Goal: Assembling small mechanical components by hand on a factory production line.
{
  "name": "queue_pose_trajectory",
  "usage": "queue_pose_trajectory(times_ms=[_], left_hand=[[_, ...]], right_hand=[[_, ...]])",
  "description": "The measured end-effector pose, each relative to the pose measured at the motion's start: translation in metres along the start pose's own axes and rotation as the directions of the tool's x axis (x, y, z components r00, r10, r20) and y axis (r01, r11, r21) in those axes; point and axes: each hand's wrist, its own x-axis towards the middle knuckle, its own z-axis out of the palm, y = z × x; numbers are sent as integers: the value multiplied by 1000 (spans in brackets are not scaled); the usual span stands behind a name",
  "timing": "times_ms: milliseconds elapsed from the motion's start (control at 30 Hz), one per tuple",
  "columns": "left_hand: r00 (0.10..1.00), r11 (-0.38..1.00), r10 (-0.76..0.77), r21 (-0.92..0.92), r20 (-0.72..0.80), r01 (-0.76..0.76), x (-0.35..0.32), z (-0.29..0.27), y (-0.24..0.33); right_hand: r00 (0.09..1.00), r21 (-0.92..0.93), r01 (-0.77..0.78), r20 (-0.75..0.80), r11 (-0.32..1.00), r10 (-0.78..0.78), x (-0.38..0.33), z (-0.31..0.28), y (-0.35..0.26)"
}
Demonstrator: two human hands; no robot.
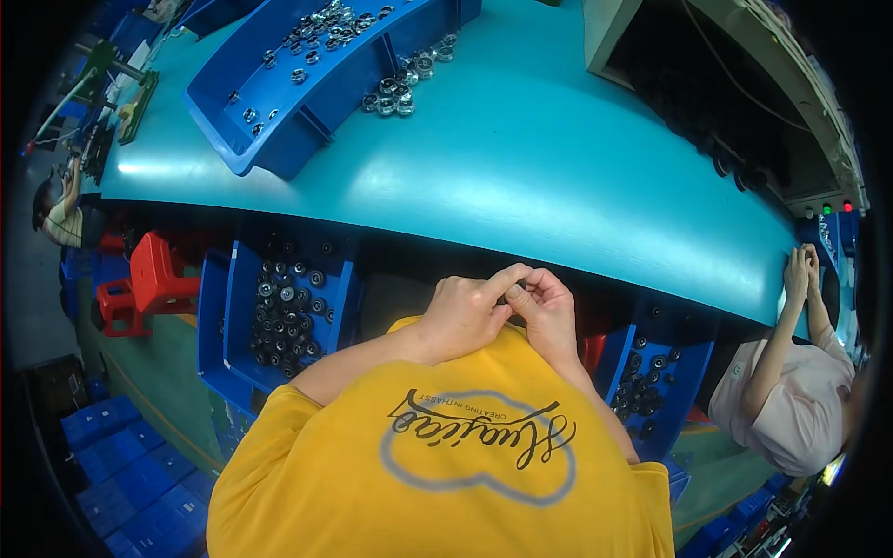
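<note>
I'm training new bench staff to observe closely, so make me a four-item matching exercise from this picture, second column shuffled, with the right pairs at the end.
Column one
1. Plastic stools at the left
2. Long tray on the table
3. Tabletop
4. Left hand

Column two
A. Blue-green, with a light sheen
B. Fingers meeting those of the right hand
C. Red
D. Blue, holding shiny round parts

Right pairs: 1-C, 2-D, 3-A, 4-B

What lies between the left hand (465, 305) and right hand (549, 314) is too hidden to tell. At eleven o'clock, the top edge crops a blue tray (270, 88).
</note>
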Motion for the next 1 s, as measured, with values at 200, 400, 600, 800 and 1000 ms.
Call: queue_pose_trajectory(times_ms=[200, 400, 600, 800, 1000], left_hand=[[944, 383, -136, -863, 300, 329, 7, -13, -1], [915, 486, -156, -778, 373, 399, 4, -21, -6], [941, 478, -199, -812, 272, 336, 1, -11, -10], [891, 420, -286, -790, 351, 446, 1, -18, 1], [915, 510, -247, -760, 318, 402, 0, -16, -8]], right_hand=[[983, 245, -173, 99, 954, 153, -9, 3, -22], [983, 212, -153, 131, 965, 128, -8, 0, -21], [977, 182, -183, 142, 966, 158, -6, -2, -17], [993, 115, -100, 72, 988, 92, -9, 0, -19], [1000, -16, 0, 29, 1000, 0, -8, 8, -19]])
